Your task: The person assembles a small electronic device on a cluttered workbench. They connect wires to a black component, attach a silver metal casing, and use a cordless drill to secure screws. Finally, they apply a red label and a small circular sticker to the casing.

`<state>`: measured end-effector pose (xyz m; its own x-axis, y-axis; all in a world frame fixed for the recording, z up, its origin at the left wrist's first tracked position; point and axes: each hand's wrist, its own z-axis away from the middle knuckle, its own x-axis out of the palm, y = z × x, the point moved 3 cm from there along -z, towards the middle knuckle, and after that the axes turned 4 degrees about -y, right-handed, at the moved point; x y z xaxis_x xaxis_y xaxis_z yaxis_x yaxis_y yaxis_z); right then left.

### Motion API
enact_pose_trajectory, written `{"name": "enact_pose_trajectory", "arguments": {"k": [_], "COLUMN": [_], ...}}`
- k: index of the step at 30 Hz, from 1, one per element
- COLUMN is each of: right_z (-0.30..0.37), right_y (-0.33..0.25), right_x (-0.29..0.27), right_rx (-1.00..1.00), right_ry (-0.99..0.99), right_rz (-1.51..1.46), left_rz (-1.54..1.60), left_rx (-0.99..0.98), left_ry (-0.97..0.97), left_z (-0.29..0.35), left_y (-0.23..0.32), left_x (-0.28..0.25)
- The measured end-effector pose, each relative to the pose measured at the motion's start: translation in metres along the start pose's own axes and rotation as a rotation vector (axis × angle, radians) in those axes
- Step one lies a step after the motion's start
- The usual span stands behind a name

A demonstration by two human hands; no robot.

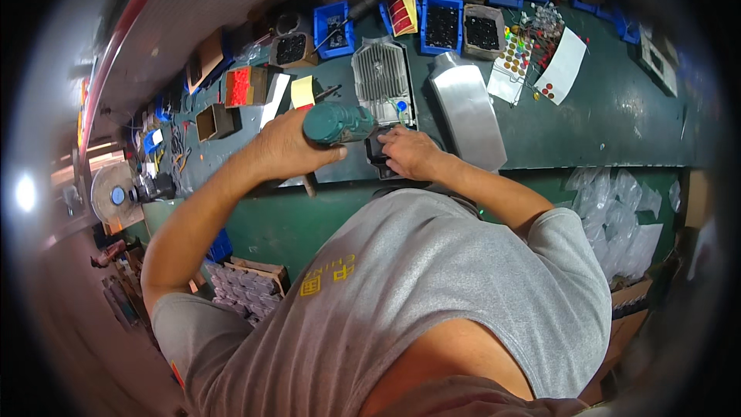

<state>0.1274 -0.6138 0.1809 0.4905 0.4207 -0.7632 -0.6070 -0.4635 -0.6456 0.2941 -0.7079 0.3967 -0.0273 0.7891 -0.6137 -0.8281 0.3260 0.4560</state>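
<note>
My left hand [293,143] is wrapped round a teal power screwdriver [338,123], whose nose points right, toward the black part. The tip of the tool is hard to make out. The fingers of my right hand [411,154] are bent against a black box-shaped part [377,148] at the near edge of the bench. This part sits at the near end of a grey finned metal housing [381,76], which has a blue round piece [401,106] on its lower right. To the right of the housing lies a smooth silver metal cover [469,112].
Blue bins [441,25] and cardboard boxes [291,49] of small parts line the back of the green bench [602,123]. Sticker sheets [509,69] and loose wired pieces lie at right. A red-filled box [245,86] stands left; plastic bags [614,212] are below the bench edge.
</note>
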Motion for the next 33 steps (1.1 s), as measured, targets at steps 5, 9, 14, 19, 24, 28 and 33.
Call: {"name": "enact_pose_trajectory", "arguments": {"k": [5,9,14,19,24,28,33], "right_z": [0.000,0.004,0.038,0.076,0.077,0.072,0.073], "right_y": [-0.005,0.008,0.037,0.047,0.040,0.031,0.032], "right_x": [0.004,0.011,0.020,0.028,0.048,0.044,0.036], "right_rx": [0.051,0.006,0.392,0.592,0.689,0.627,0.654], "right_ry": [0.012,0.252,0.613,0.719,0.672,0.662,0.648], "right_rz": [0.040,-0.126,-0.599,-0.656,-0.790,-0.688,-0.786], "left_rz": [0.192,0.239,0.174,0.164,0.022,-0.043,-0.086], "left_rx": [0.078,0.165,0.175,-0.017,-0.120,-0.180,-0.214], "left_ry": [0.009,0.386,0.692,0.729,0.600,0.521,0.468], "left_z": [0.014,0.032,0.014,-0.040,-0.082,-0.103,-0.117], "left_y": [0.000,-0.026,-0.114,-0.212,-0.258,-0.263,-0.272], "left_x": [-0.017,-0.013,0.064,0.178,0.237,0.242,0.244]}}
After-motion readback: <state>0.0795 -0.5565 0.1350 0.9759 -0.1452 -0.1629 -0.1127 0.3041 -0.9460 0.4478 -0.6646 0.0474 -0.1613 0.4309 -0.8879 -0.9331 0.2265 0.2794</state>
